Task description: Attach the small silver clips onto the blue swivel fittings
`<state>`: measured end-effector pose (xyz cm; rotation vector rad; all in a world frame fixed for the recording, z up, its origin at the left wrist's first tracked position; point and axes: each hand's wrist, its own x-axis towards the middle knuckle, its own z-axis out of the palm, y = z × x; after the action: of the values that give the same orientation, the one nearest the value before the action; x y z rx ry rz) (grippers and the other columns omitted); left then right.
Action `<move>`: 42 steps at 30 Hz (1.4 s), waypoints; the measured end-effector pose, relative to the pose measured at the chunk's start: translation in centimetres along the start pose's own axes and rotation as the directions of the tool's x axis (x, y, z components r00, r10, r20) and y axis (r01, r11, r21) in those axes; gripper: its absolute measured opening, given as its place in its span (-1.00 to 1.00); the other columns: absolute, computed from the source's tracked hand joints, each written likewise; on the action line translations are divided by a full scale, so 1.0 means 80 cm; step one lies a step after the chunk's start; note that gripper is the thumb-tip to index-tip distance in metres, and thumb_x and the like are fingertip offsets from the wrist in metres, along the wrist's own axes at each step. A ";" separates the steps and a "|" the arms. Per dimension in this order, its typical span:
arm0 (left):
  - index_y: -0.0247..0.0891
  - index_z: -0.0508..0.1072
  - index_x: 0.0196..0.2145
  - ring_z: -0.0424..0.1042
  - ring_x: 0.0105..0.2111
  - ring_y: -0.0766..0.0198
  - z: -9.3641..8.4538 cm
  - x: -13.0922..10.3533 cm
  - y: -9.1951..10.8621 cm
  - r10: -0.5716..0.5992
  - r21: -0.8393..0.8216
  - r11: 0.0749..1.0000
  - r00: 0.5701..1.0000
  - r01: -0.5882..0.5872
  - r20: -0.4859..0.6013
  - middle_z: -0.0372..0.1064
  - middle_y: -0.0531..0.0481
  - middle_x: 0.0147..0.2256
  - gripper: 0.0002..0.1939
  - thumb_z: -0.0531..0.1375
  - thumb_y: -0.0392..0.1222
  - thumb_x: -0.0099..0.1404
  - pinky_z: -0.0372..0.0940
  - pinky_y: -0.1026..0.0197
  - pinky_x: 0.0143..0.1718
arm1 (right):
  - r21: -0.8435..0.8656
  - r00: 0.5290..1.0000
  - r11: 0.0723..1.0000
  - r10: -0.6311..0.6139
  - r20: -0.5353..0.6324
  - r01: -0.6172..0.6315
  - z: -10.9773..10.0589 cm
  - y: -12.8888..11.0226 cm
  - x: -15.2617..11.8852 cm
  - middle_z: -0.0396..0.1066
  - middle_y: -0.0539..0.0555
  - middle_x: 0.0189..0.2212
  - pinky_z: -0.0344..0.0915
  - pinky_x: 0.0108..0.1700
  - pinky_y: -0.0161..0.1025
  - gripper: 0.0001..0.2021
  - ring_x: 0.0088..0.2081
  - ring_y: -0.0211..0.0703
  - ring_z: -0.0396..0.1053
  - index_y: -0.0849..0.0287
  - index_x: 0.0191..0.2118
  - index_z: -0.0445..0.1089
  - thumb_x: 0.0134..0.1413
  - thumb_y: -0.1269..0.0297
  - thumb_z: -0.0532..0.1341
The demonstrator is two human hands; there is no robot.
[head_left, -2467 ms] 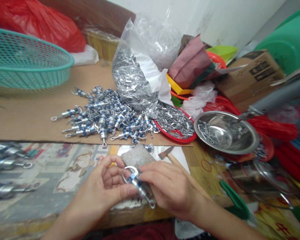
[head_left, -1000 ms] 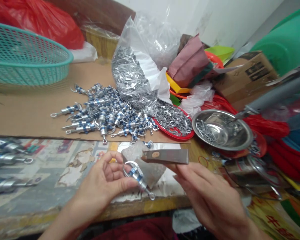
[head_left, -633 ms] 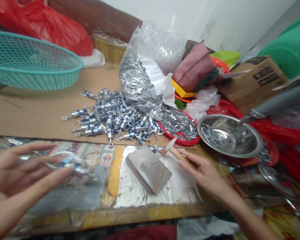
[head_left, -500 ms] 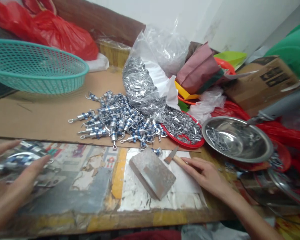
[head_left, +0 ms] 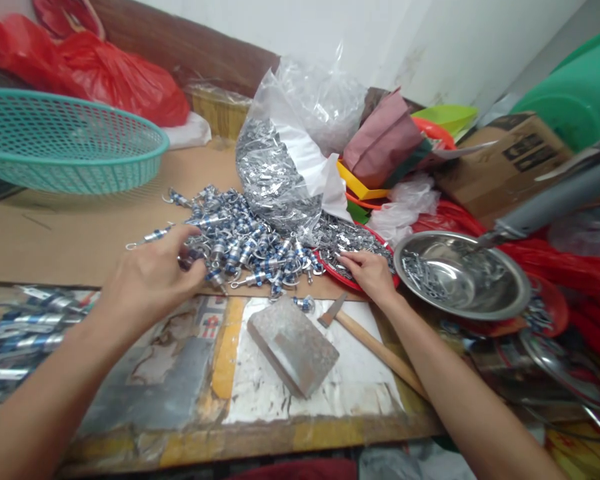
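Note:
My left hand point(head_left: 153, 277) is at the left edge of a heap of silver expansion bolts point(head_left: 250, 250) with blue bands and hook or eye ends. Its thumb and fingers curl around a bolt, mostly hidden by the hand. Over a red plate point(head_left: 334, 272) of small flat metal pieces point(head_left: 357, 240), my right hand point(head_left: 373, 273) pinches one small piece at its fingertips. A hammer point(head_left: 375, 343) with a wooden handle lies below that hand, its head beside a grey metal block point(head_left: 295, 347). More bolts point(head_left: 27, 333) lie in rows at the left, partly behind my left forearm.
A turquoise basket point(head_left: 70, 170) stands at the back left. Behind the heap leans a clear bag point(head_left: 277, 173) full of metal pieces. A steel bowl point(head_left: 460, 307) sits at the right, under a grey-handled tool point(head_left: 555, 193). A cardboard box point(head_left: 500, 167) is farther back.
My left hand has moved from the bolts at the left to the heap. My right hand has let go of the hammer handle and moved up to the red plate.

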<state>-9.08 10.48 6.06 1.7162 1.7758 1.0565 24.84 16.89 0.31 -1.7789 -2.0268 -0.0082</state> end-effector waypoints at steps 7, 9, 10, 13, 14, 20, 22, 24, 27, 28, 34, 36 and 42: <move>-0.14 0.38 0.00 0.40 -0.49 0.38 0.026 -0.047 0.038 -0.161 -0.527 0.797 0.945 0.295 0.285 0.39 0.10 -0.40 -0.55 0.24 -0.14 0.12 0.27 0.37 -0.48 | -0.040 0.991 0.993 0.106 -0.080 -0.110 -0.025 0.007 -0.013 0.52 0.20 -0.28 0.28 -0.17 -0.04 -0.68 -0.23 0.12 0.46 0.17 0.00 0.38 0.12 0.35 0.11; -0.20 0.49 -0.22 0.45 -0.47 0.35 0.037 -0.058 0.040 -0.201 -0.573 0.727 0.916 0.378 0.348 0.47 0.07 -0.43 -0.76 0.25 -0.15 0.11 0.31 0.34 -0.39 | -0.031 0.990 0.992 0.116 -0.086 -0.119 -0.032 0.010 -0.013 0.52 0.20 -0.36 0.27 -0.17 -0.03 -0.76 -0.26 0.14 0.45 0.17 -0.13 0.46 0.07 0.34 0.16; -0.23 0.50 -0.31 0.46 -0.46 0.32 0.041 -0.062 0.040 -0.218 -0.546 0.748 0.917 0.378 0.335 0.50 0.05 -0.46 -0.83 0.25 -0.16 0.11 0.32 0.31 -0.36 | -0.016 0.989 0.993 0.115 -0.088 -0.116 -0.035 0.012 -0.013 0.52 0.19 -0.38 0.26 -0.16 -0.03 -0.82 -0.26 0.12 0.44 0.16 -0.23 0.50 0.05 0.34 0.18; -0.24 0.49 -0.32 0.47 -0.40 0.23 0.050 -0.071 0.040 -0.147 -0.358 0.913 0.976 0.195 0.159 0.52 -0.02 -0.40 -0.83 0.23 -0.14 0.13 0.33 0.24 -0.31 | 0.079 0.990 0.993 0.100 -0.104 -0.092 -0.042 0.008 -0.016 0.51 0.15 -0.39 0.26 -0.12 -0.09 -0.90 -0.25 0.04 0.42 0.14 -0.43 0.51 -0.01 0.35 0.22; -0.24 0.49 -0.26 0.46 -0.38 0.21 0.053 -0.073 0.042 -0.074 -0.283 0.954 0.992 0.101 0.106 0.51 -0.05 -0.34 -0.79 0.23 -0.13 0.14 0.33 0.21 -0.29 | 0.127 0.989 0.988 0.097 -0.114 -0.082 -0.043 0.002 -0.019 0.50 0.13 -0.39 0.28 -0.14 -0.12 -0.90 -0.26 0.00 0.42 0.15 -0.44 0.51 -0.02 0.34 0.23; -0.25 0.44 -0.19 0.41 -0.22 0.17 0.087 -0.099 0.065 0.469 -0.189 0.881 0.855 -0.435 0.221 0.48 -0.09 -0.22 -0.82 0.15 -0.22 0.23 0.29 0.20 -0.16 | 0.494 0.966 0.869 0.150 -0.208 -0.029 -0.026 -0.091 -0.060 0.45 0.03 -0.39 0.37 -0.40 -0.29 -0.68 -0.47 -0.28 0.40 0.20 -0.03 0.35 0.20 0.18 0.04; -0.28 0.44 -0.23 0.38 -0.21 0.13 0.101 -0.110 0.073 0.545 -0.195 0.839 0.786 -0.508 0.292 0.45 -0.13 -0.24 -0.85 0.11 -0.27 0.26 0.28 0.14 -0.17 | 0.663 0.948 0.748 0.181 -0.263 0.041 -0.019 -0.118 -0.069 0.42 0.00 -0.40 0.35 -0.42 -0.32 -0.74 -0.48 -0.31 0.37 0.17 -0.09 0.39 0.14 0.21 0.12; -0.29 0.43 -0.26 0.35 -0.24 0.09 0.109 -0.118 0.078 0.566 -0.165 0.823 0.756 -0.544 0.329 0.43 -0.17 -0.26 -0.86 0.09 -0.31 0.26 0.28 0.06 -0.20 | 0.743 0.931 0.663 0.213 -0.296 0.085 -0.019 -0.129 -0.071 0.39 0.00 -0.40 0.33 -0.42 -0.33 -0.80 -0.49 -0.33 0.35 0.17 -0.18 0.44 0.08 0.26 0.19; -0.31 0.43 -0.27 0.32 -0.23 0.05 0.107 -0.121 0.084 0.566 -0.132 0.819 0.750 -0.558 0.343 0.41 -0.19 -0.25 -0.86 0.08 -0.33 0.26 0.27 0.00 -0.20 | 0.736 0.919 0.676 0.264 -0.292 0.040 -0.031 -0.117 -0.078 0.39 0.00 -0.42 0.32 -0.41 -0.32 -0.82 -0.46 -0.30 0.33 0.16 -0.21 0.46 0.05 0.26 0.21; -0.32 0.43 -0.25 0.32 -0.21 0.04 0.106 -0.118 0.087 0.555 -0.099 0.822 0.748 -0.561 0.365 0.41 -0.20 -0.22 -0.84 0.06 -0.33 0.26 0.27 -0.01 -0.18 | 0.726 0.914 0.688 0.291 -0.281 0.004 -0.036 -0.109 -0.083 0.40 0.00 -0.42 0.32 -0.41 -0.31 -0.82 -0.45 -0.29 0.34 0.15 -0.22 0.46 0.03 0.25 0.23; -0.39 0.46 -0.27 0.40 -0.19 -0.03 0.137 -0.090 0.129 0.453 0.123 0.726 0.605 -0.677 0.655 0.47 -0.21 -0.28 -0.87 0.15 -0.34 0.21 0.28 -0.12 -0.14 | 0.690 0.880 0.693 0.441 -0.177 -0.209 -0.041 -0.068 -0.149 0.47 0.05 -0.45 0.37 -0.38 -0.24 -0.80 -0.46 -0.21 0.39 0.22 -0.29 0.47 -0.05 0.23 0.26; -0.32 0.43 -0.19 0.43 -0.19 0.11 0.162 -0.084 0.142 0.415 0.135 0.713 0.569 -0.688 0.710 0.44 -0.10 -0.20 -0.82 0.17 -0.23 0.24 0.33 -0.05 -0.16 | 0.682 0.865 0.700 0.460 -0.200 -0.214 -0.032 -0.062 -0.168 0.48 0.10 -0.40 0.38 -0.34 -0.21 -0.80 -0.41 -0.17 0.42 0.23 -0.28 0.46 -0.03 0.24 0.24; -0.30 0.40 -0.12 0.45 -0.24 0.17 0.170 -0.078 0.153 0.448 0.098 0.719 0.566 -0.688 0.692 0.41 -0.08 -0.14 -0.77 0.15 -0.19 0.27 0.38 0.02 -0.25 | 0.698 0.815 0.693 0.502 -0.288 -0.181 -0.025 -0.070 -0.186 0.48 0.10 -0.37 0.39 -0.28 -0.20 -0.81 -0.36 -0.15 0.44 0.22 -0.26 0.42 -0.01 0.24 0.22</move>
<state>9.86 6.44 6.15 2.6084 0.9904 0.2362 21.30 1.33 -1.17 -1.4834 -1.1125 0.3222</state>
